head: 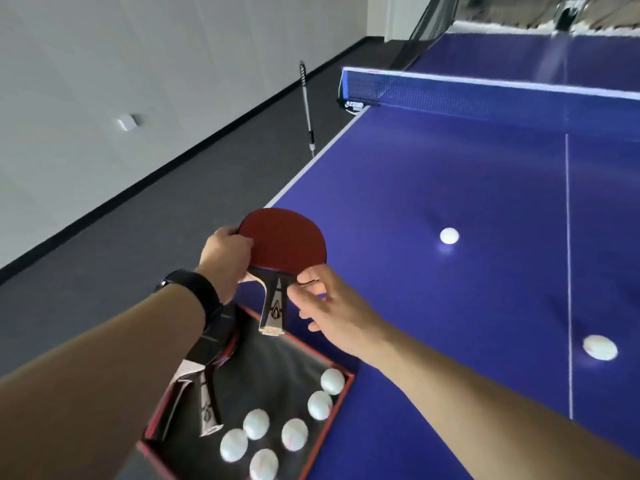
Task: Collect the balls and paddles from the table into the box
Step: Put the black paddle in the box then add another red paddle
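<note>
The box's (341, 415) near end is cut off by the lower frame edge, and the left forearm covers its left wall. A second paddle (207, 393) lies inside the box along that left side; only its handle and a sliver of blade show below the wristband (199, 289), the rest hidden under the arm.

Two paddles in all. The red-faced paddle (284, 242) is held in the air above the far end of the box, handle pointing down towards it. The left hand (227, 258) pinches the blade's left edge, thumb on the red rubber. The right hand (327, 299) sits just right of the handle, fingers loosely curled with fingertips at the blade's base; whether they actually grip it is hard to tell.

Eight white balls: six in the box (294, 434), clustered towards its near right corner, and two on the blue table, one mid-court (449, 235), one nearer and blurred (600, 347) just right of the white centre line.

Beyond, the net (450, 90) crosses the table (450, 174). A thin metal pole (306, 105) stands beside the table's left edge over grey floor.
</note>
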The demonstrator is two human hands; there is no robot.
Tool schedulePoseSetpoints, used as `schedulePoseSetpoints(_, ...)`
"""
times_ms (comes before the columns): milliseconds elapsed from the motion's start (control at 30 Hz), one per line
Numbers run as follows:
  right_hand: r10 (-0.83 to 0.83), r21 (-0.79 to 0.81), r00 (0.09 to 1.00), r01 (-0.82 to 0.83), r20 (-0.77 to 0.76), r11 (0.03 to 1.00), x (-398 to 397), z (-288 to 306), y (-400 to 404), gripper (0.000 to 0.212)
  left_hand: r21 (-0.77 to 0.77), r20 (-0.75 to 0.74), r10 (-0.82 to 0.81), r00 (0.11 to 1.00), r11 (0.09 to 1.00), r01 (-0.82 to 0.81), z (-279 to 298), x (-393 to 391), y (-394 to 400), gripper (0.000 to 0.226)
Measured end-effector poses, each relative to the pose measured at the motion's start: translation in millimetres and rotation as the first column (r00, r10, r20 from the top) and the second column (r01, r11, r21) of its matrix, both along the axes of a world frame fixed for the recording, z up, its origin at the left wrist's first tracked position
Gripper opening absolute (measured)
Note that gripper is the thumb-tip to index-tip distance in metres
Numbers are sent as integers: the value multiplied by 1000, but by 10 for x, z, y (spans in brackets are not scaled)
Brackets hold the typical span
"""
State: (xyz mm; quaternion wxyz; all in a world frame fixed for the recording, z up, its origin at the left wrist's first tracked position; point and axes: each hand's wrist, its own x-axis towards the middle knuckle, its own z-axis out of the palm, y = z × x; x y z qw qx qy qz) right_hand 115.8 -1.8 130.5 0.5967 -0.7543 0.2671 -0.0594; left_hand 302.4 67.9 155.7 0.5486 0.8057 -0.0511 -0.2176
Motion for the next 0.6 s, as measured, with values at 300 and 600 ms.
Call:
schedulePoseSetpoints(300, -120, 335, 987, 150, -111, 930, 1257, -481, 1018, 47, -3, -199, 11, 980, 1000, -12, -564, 823, 1807, 31)
schedulePoseSetpoints(600, -249, -1, 942, 255, -224, 967, 1704, -940, 1493, 55, 268, 6, -223, 975, 940, 213, -1004, 1140, 2119, 56)
